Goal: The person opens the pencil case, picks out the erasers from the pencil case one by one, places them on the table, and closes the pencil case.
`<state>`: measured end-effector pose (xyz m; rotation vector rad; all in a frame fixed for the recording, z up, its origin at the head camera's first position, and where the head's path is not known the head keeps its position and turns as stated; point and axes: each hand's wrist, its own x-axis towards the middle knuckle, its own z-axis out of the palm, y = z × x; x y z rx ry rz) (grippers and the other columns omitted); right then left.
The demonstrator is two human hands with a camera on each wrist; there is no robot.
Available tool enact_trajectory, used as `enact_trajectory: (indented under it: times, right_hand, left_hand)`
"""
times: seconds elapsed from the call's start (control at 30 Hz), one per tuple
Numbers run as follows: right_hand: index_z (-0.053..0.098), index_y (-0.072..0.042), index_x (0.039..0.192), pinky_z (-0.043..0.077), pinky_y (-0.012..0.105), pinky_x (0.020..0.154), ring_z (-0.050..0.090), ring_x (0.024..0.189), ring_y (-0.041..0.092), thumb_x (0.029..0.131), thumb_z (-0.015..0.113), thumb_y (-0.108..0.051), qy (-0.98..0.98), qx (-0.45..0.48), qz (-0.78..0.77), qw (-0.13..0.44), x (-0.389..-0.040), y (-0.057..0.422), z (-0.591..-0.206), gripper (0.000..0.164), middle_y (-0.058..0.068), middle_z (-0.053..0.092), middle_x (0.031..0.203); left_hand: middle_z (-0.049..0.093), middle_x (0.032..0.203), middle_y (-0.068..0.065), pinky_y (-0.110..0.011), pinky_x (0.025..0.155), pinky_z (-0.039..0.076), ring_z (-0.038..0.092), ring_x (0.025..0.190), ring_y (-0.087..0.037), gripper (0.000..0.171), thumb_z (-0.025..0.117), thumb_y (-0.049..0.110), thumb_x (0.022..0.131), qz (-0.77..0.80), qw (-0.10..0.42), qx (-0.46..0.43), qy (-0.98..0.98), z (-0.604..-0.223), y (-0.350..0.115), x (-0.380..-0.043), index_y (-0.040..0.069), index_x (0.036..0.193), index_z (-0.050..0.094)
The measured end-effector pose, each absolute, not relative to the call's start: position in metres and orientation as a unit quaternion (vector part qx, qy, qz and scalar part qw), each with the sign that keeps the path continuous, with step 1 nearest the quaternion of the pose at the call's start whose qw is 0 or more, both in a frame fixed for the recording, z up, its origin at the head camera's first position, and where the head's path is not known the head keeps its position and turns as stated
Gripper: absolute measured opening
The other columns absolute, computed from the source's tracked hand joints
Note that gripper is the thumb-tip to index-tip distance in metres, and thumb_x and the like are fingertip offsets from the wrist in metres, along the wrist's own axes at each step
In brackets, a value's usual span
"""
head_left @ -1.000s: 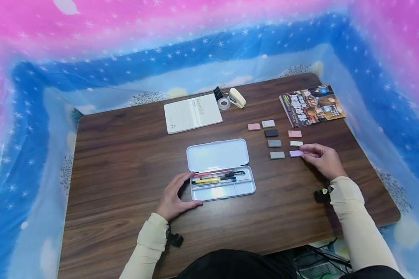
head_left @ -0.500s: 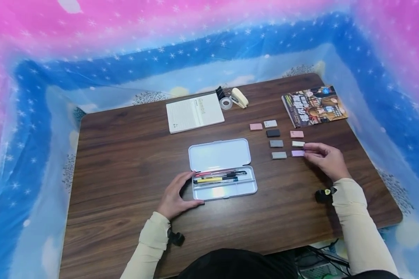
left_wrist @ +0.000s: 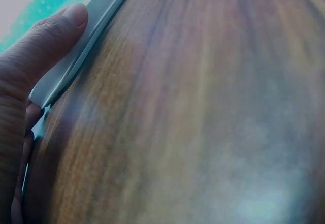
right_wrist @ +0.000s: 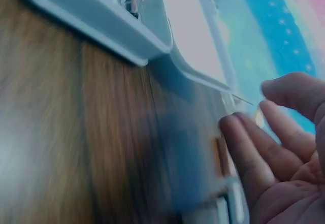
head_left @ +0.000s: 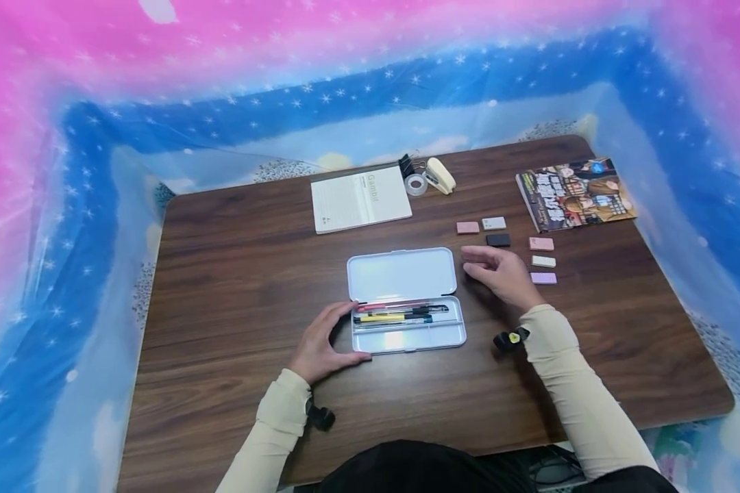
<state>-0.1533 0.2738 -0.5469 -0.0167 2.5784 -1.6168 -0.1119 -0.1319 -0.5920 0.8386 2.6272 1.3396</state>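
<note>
An open white pencil case lies on the table, its lid tilted back. Several pens, including a yellow pen, lie in its rear section. My left hand grips the left end, thumb along the front edge and fingers at the far side. My right hand hovers just right of the case, fingers loosely bent with nothing between them. It hides the two grey erasers in the head view. Right of it are a purple eraser, a cream eraser and a pink eraser.
Behind my right hand lie a black eraser, a white eraser and another pink eraser. Farther back are a notebook, a tape roll, a binder clip, a stapler and a comic book.
My right hand has left the purple eraser, which stays in its row, and moved left over the grey erasers toward the case. My left hand keeps its grip. The head view has shifted slightly.
</note>
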Motion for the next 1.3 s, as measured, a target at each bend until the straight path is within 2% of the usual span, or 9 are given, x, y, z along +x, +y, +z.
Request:
enact_trajectory:
  times: [0.1,0.2,0.37,0.53,0.73,0.87,1.0,1.17,1.3]
  right_hand:
    - [0.065,-0.002,0.142,0.051,0.016,0.088,0.067,0.117,0.022,0.103,0.072,-0.020,0.842,0.006,-0.535,0.074,-0.164,0.267,-0.553,0.044,0.016,0.069,0.138]
    - [0.064,-0.002,0.144,0.052,0.017,0.091,0.068,0.119,0.022,0.104,0.071,-0.022,0.831,0.012,-0.550,0.081,-0.169,0.264,-0.554,0.045,0.017,0.068,0.138]
    - [0.064,-0.002,0.142,0.056,0.020,0.090,0.073,0.106,0.016,0.104,0.070,-0.022,0.807,0.012,-0.587,0.057,-0.165,0.259,-0.546,0.043,0.018,0.072,0.130]
    - [0.066,0.004,0.135,0.061,0.030,0.086,0.075,0.094,0.023,0.105,0.069,-0.022,0.778,0.012,-0.627,0.020,-0.147,0.256,-0.528,0.040,0.013,0.076,0.114]
    - [0.073,0.000,0.120,0.058,0.023,0.072,0.071,0.083,0.017,0.101,0.075,-0.017,0.811,-0.032,-0.584,0.005,-0.111,0.256,-0.522,0.025,0.011,0.075,0.098]
    - [0.076,-0.006,0.115,0.058,0.019,0.076,0.070,0.087,0.012,0.095,0.081,-0.012,0.828,-0.058,-0.557,-0.006,-0.092,0.255,-0.532,0.022,0.008,0.076,0.099]
    - [0.075,-0.009,0.117,0.058,0.016,0.081,0.071,0.092,0.015,0.091,0.084,-0.008,0.848,-0.074,-0.523,-0.032,-0.077,0.253,-0.547,0.027,0.006,0.074,0.104]
    - [0.072,-0.007,0.122,0.057,0.015,0.084,0.070,0.095,0.019,0.086,0.088,-0.005,0.861,-0.074,-0.502,-0.040,-0.069,0.252,-0.562,0.039,0.007,0.070,0.112]
    - [0.069,-0.007,0.126,0.057,0.015,0.084,0.068,0.097,0.020,0.086,0.089,-0.008,0.869,-0.063,-0.491,-0.031,-0.067,0.251,-0.569,0.045,0.008,0.067,0.117]
  left_hand:
    - [0.055,0.151,-0.010,-0.054,0.115,0.045,0.053,0.139,-0.030,0.101,0.102,0.031,0.070,0.438,0.041,0.277,0.854,-0.593,-0.128,-0.111,0.018,0.156,0.050]
    - [0.055,0.151,-0.010,-0.054,0.114,0.045,0.054,0.138,-0.030,0.101,0.102,0.031,0.070,0.443,0.040,0.278,0.851,-0.594,-0.126,-0.111,0.016,0.156,0.050]
    - [0.057,0.148,-0.010,-0.051,0.117,0.042,0.055,0.136,-0.028,0.110,0.104,0.027,0.066,0.464,0.033,0.265,0.845,-0.595,-0.125,-0.110,0.010,0.156,0.043]
    - [0.060,0.143,-0.011,-0.046,0.118,0.041,0.057,0.133,-0.028,0.119,0.106,0.022,0.063,0.479,0.017,0.271,0.835,-0.598,-0.125,-0.111,0.005,0.156,0.034]
    - [0.059,0.143,-0.016,-0.043,0.115,0.045,0.059,0.130,-0.030,0.122,0.106,0.022,0.061,0.466,-0.003,0.281,0.839,-0.598,-0.123,-0.113,0.001,0.156,0.032]
    - [0.057,0.145,-0.017,-0.046,0.115,0.044,0.057,0.132,-0.030,0.125,0.107,0.027,0.059,0.462,0.007,0.283,0.840,-0.594,-0.122,-0.114,0.000,0.156,0.034]
    - [0.056,0.147,-0.016,-0.050,0.117,0.042,0.055,0.135,-0.030,0.112,0.100,0.035,0.070,0.458,0.020,0.284,0.842,-0.592,-0.123,-0.116,0.003,0.156,0.036]
    - [0.057,0.146,-0.019,-0.051,0.115,0.042,0.057,0.135,-0.031,0.083,0.074,0.051,0.097,0.457,0.003,0.293,0.840,-0.593,-0.123,-0.118,0.003,0.155,0.039]
    - [0.061,0.142,-0.017,-0.046,0.115,0.043,0.059,0.132,-0.029,0.077,0.080,0.038,0.096,0.463,-0.012,0.294,0.836,-0.595,-0.120,-0.120,0.003,0.153,0.041]
